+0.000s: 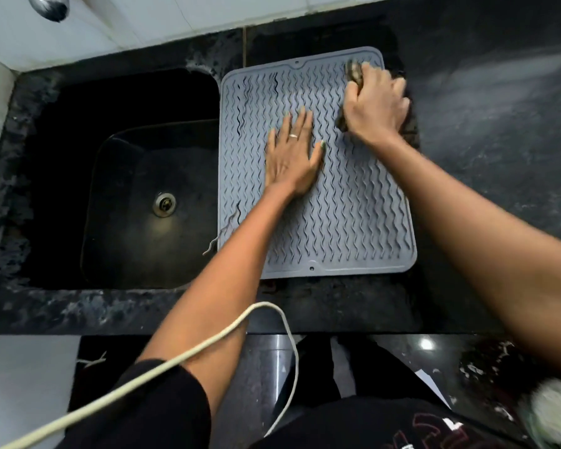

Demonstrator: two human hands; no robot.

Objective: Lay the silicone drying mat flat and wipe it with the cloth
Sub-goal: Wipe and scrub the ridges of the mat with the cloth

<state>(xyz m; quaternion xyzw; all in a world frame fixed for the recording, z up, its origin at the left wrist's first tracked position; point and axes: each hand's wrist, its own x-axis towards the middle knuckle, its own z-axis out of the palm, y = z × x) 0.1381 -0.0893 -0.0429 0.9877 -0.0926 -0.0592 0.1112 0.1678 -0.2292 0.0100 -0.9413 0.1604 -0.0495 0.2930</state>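
A dark speckled stone desk [499, 131] runs below a pale tiled wall [162, 17], and both arms reach over it from the near edge. To the left of the left hand a deep black sink [120, 176] is sunk into the desk, with a metal drain [165, 204] in its floor. The grey silicone drying mat [344, 222] lies flat on the desk under both hands, its left edge running along the sink rim and its wavy ridges facing up. The left hand [292, 155] rests palm down near the middle of the mat, fingers straight and together, a ring on one finger. The right hand [374, 103], beyond and to the right of the left one, is curled around a dark bunched cloth [354, 72] and presses it on the mat's far right corner. A pale cable [182, 358] loops across the left forearm, nearer the body than either hand.
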